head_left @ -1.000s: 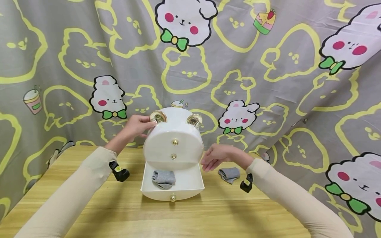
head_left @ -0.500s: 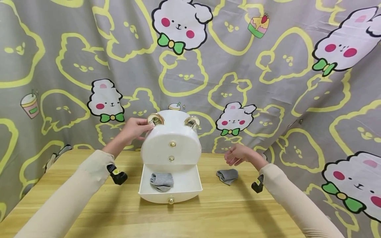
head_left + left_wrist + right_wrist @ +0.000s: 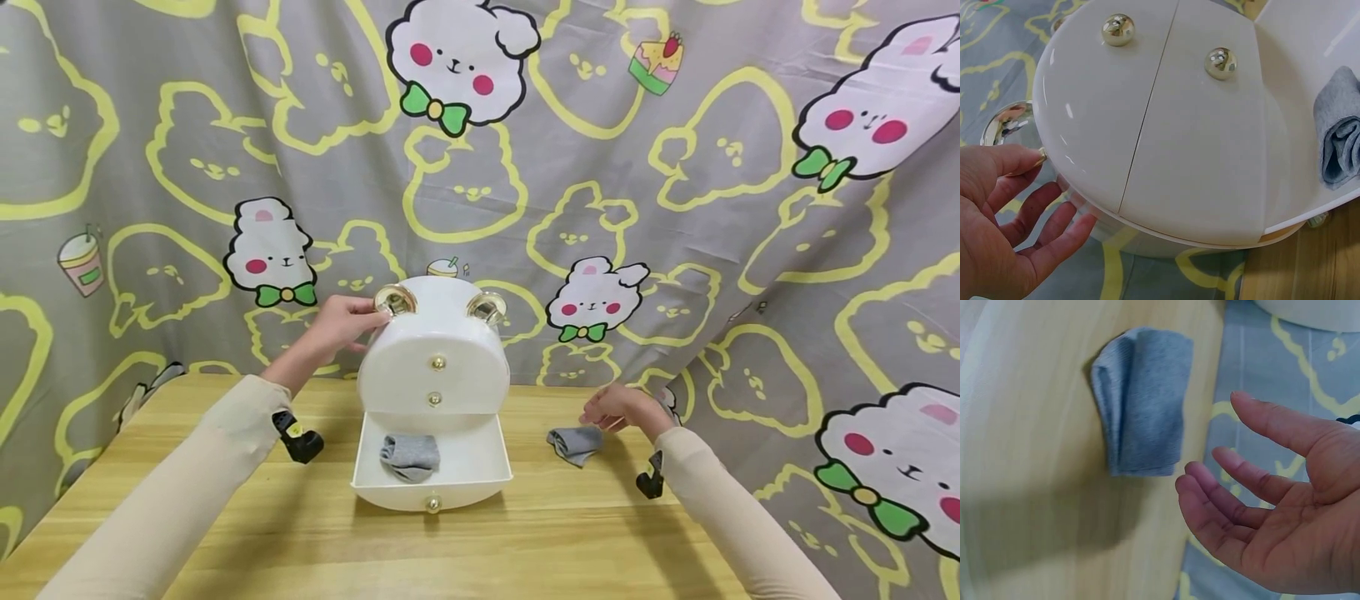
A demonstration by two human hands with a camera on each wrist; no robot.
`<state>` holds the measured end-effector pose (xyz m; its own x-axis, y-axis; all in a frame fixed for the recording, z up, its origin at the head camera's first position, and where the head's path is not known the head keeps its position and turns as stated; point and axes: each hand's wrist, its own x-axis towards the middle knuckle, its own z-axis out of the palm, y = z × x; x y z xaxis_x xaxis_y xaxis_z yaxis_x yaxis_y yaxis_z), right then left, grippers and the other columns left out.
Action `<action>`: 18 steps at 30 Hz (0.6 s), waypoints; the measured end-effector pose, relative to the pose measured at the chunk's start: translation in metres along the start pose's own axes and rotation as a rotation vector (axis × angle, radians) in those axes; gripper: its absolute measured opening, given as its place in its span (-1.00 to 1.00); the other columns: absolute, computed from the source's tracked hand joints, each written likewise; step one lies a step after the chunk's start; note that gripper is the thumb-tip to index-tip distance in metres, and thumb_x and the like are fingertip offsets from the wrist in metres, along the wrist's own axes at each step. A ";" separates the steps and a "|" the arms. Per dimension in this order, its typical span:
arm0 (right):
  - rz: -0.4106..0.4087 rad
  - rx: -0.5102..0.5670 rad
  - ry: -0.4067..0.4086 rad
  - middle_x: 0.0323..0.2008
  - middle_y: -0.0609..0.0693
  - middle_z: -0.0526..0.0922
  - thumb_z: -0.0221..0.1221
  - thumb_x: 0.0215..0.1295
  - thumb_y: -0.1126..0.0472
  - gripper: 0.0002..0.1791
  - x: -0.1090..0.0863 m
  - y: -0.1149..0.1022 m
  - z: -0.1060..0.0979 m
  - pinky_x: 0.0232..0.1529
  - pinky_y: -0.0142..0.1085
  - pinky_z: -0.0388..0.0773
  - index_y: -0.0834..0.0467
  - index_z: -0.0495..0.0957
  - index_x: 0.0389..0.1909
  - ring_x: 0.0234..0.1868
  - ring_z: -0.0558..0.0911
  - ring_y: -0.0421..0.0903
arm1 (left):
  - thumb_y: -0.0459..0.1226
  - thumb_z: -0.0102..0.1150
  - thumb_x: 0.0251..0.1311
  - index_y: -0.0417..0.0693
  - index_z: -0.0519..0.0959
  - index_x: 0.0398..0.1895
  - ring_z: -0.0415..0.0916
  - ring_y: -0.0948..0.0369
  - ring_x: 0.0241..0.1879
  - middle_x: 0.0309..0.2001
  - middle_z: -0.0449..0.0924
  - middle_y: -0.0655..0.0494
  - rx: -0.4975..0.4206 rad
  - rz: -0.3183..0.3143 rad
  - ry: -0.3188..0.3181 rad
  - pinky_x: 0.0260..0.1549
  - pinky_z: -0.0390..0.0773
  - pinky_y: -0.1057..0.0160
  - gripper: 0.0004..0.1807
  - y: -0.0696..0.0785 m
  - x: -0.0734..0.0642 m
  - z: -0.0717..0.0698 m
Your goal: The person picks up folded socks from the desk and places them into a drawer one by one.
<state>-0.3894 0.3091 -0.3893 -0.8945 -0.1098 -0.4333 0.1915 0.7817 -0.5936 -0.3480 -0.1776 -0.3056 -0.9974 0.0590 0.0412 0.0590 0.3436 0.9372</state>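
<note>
A white storage box with gold ears and knobs (image 3: 433, 375) stands on the table, its bottom drawer (image 3: 472, 462) pulled out. Inside that drawer lies a folded grey cloth (image 3: 410, 457), also visible in the left wrist view (image 3: 1340, 128). My left hand (image 3: 343, 323) pinches the box's left gold ear (image 3: 1011, 125) between thumb and forefinger, the other fingers beside the box's side. A second folded grey cloth (image 3: 1144, 403) lies on the table right of the box. Just beside it hovers my right hand (image 3: 1272, 500), fingers loosely bent, touching nothing.
The wooden table (image 3: 480, 554) carries the box and the second cloth. Behind it hangs a grey curtain (image 3: 480, 208) with yellow outlines and white cartoon animals. Black wrist cameras sit on both sleeves.
My right hand has moved away from the box's right side to the second cloth and lowered towards it. The left hand stays at the ear, and the box and cloths have not moved.
</note>
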 end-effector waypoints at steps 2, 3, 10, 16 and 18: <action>0.009 0.004 0.002 -0.49 -0.12 0.58 0.32 0.33 0.20 -0.90 0.003 0.004 0.002 -0.20 -0.23 0.67 0.16 0.66 -0.32 -0.44 0.51 -0.19 | -0.13 0.18 0.44 -0.18 0.57 0.29 0.48 -0.06 0.23 0.26 0.51 -0.20 0.000 0.002 0.004 0.03 0.75 -0.01 -0.54 0.001 0.000 0.000; 0.007 0.007 0.000 -0.49 -0.15 0.60 0.30 0.34 0.22 -0.90 0.004 0.006 0.003 -0.23 -0.25 0.65 0.17 0.66 -0.34 -0.46 0.49 -0.20 | -0.13 0.18 0.44 -0.18 0.58 0.28 0.49 -0.04 0.22 0.25 0.52 -0.20 0.001 0.002 0.007 0.02 0.75 0.00 -0.54 0.000 0.000 0.000; 0.040 -0.003 0.031 -0.50 -0.10 0.48 0.44 0.18 0.20 -0.81 0.006 0.019 0.009 -0.22 -0.20 0.63 0.15 0.62 -0.32 -0.36 0.52 -0.10 | -0.13 0.18 0.44 -0.17 0.58 0.29 0.49 -0.07 0.24 0.28 0.51 -0.20 0.002 0.007 0.005 0.04 0.74 -0.04 -0.54 0.002 0.000 0.001; 0.057 -0.027 0.055 -0.41 -0.05 0.52 0.45 0.17 0.17 -0.68 0.007 0.024 0.015 -0.18 -0.17 0.67 0.24 0.64 -0.13 -0.32 0.52 -0.07 | -0.12 0.18 0.44 -0.18 0.57 0.29 0.48 -0.09 0.26 0.28 0.51 -0.21 -0.005 0.005 0.000 0.07 0.72 -0.07 -0.53 0.001 0.000 0.000; 0.064 -0.035 0.060 -0.47 -0.07 0.51 0.45 0.15 0.17 -0.72 0.008 0.025 0.017 -0.20 -0.20 0.67 0.22 0.66 -0.19 -0.38 0.51 -0.11 | -0.12 0.18 0.44 -0.18 0.57 0.29 0.49 -0.09 0.25 0.27 0.51 -0.21 -0.002 0.002 0.002 0.06 0.73 -0.06 -0.54 0.000 0.000 0.000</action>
<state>-0.3854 0.3172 -0.4191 -0.9036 -0.0227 -0.4278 0.2359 0.8071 -0.5413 -0.3480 -0.1775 -0.3054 -0.9974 0.0573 0.0434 0.0605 0.3419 0.9378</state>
